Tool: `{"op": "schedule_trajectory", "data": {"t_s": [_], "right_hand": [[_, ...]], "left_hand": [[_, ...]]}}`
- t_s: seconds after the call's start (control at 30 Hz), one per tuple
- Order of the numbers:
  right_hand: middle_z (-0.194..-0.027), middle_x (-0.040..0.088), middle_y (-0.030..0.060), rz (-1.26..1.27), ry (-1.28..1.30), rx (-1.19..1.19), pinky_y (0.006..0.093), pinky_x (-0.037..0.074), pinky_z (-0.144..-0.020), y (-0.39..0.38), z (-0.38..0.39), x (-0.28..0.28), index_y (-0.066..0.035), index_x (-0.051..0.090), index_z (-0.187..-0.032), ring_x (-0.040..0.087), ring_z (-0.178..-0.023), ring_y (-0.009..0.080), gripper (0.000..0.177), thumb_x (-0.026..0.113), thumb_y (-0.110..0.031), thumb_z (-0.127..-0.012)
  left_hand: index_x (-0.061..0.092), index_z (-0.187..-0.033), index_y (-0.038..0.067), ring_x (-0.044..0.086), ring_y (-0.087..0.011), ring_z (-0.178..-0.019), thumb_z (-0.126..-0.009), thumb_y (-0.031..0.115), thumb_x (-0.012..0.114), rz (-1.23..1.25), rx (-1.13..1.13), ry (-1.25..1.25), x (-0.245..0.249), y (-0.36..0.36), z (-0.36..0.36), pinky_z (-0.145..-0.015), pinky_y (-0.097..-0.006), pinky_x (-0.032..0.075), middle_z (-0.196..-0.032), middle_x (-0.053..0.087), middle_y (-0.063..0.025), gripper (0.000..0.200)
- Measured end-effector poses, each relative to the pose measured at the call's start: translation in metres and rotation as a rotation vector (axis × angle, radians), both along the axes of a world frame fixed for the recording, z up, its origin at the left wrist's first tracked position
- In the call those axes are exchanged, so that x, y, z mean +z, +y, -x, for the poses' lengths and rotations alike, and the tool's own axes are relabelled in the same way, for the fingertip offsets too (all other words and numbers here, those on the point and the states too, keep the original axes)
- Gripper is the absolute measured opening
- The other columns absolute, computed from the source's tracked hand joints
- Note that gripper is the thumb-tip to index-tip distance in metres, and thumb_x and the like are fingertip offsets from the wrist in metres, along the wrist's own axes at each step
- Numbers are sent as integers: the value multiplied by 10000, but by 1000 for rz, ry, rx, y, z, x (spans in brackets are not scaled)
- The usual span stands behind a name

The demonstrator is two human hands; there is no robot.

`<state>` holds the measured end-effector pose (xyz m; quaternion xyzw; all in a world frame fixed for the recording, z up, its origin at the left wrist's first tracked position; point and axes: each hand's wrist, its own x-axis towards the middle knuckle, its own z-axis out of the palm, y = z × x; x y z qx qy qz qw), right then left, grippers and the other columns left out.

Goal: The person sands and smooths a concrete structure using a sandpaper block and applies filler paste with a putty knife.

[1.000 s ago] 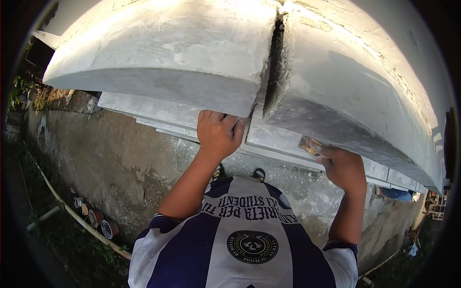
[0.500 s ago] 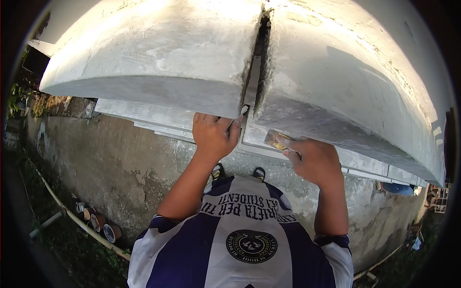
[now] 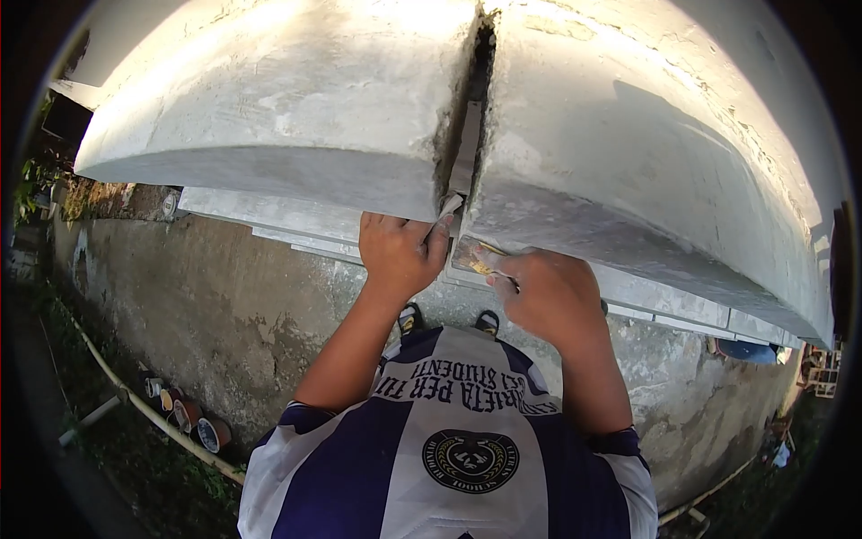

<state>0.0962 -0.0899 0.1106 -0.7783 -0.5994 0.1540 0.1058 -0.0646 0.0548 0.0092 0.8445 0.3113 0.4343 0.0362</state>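
Observation:
My left hand (image 3: 401, 253) has its fingers curled at the lower edge of the left concrete slab (image 3: 287, 166). Its thumb presses against a small pale piece (image 3: 452, 206) at the bottom of the vertical gap (image 3: 469, 135); what kind of piece it is I cannot make out. My right hand (image 3: 552, 292) is closed around a flat scraper (image 3: 479, 259) with yellow markings, its far end close to the gap's lower end. Below the right concrete slab (image 3: 593, 220), that hand stays a little apart from my left one. The fingers cover much of the scraper.
Pale stepped ledges (image 3: 305, 235) run beneath both slabs. A worn concrete floor (image 3: 206, 296) surrounds my feet (image 3: 488, 322). At lower left, several pots (image 3: 214, 434) stand beside a long pale pipe (image 3: 162, 419). A blue object (image 3: 747, 351) lies at right under the ledge.
My right hand has moved left with the scraper, bringing it close to the gap. My left hand has hardly moved, and more of the pale piece shows above its thumb.

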Motion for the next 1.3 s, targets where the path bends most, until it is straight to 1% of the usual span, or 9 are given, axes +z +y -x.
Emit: {"op": "schedule_trajectory", "data": {"t_s": [0.2,0.27,0.33,0.4,0.53,0.73,0.83,1.03,1.3], "right_hand": [[-742,669,187,-17,-1,-290,424,504,-671,-70,-74,6,-84,785,-988,646,-671,373,287,793,-320,-825],[-858,716,196,-46,121,-445,373,513,-755,-93,-103,7,-29,766,-1035,668,-761,362,324,801,-279,-832],[-1001,740,199,-218,106,-339,377,520,-847,-105,-129,-9,-29,746,-1106,680,-896,373,376,808,-280,-833],[-1072,740,182,-127,21,-265,396,517,-899,-97,-152,-42,-60,734,-1159,677,-975,369,397,797,-298,-848],[-1155,735,149,-141,-332,-136,428,506,-969,-66,-143,-42,-101,723,-1204,662,-1090,372,407,774,-338,-877],[-1294,699,132,47,-136,-249,426,459,-1047,-57,-118,2,-131,719,-1247,615,-1227,357,417,737,-381,-914],[-1353,671,133,81,-45,-209,428,434,-1087,-66,-125,15,-144,684,-1316,594,-1268,353,470,724,-405,-928],[-1394,637,155,81,70,-99,445,434,-1096,-27,-117,-31,-134,614,-1401,579,-1286,373,557,698,-441,-944],[-1302,680,174,-41,-95,-42,450,469,-1037,-53,-112,-1,-91,698,-1265,617,-1203,394,420,665,-384,-966]], "left_hand": [[791,-893,121,644,-326,-826,-736,194,765,79,6,27,-1,-4,2,-758,-439,453,-861,698,-106,175],[794,-912,131,648,-326,-831,-720,184,759,75,10,28,-1,-2,2,-760,-441,457,-864,700,-106,202],[797,-927,140,653,-327,-834,-705,179,753,50,9,29,1,-3,2,-768,-442,463,-864,701,-106,230],[799,-936,133,657,-327,-843,-715,187,755,71,-1,17,1,-3,3,-784,-447,468,-884,706,-109,232],[762,-932,90,695,-377,-815,-737,176,748,2,-3,25,2,-1,2,-735,-464,521,-910,737,-120,213],[777,-903,88,650,-364,-822,-750,231,740,-3,2,46,-6,2,2,-809,-473,473,-884,714,-121,213],[774,-913,84,637,-371,-825,-745,227,741,9,-12,58,-9,3,4,-786,-479,462,-878,703,-129,223],[776,-925,88,635,-360,-829,-736,223,747,14,0,64,-10,2,4,-771,-467,457,-873,699,-128,235],[760,-944,101,683,-370,-865,-738,144,744,17,28,55,-3,-3,3,-796,-476,492,-934,738,-127,210]]}}
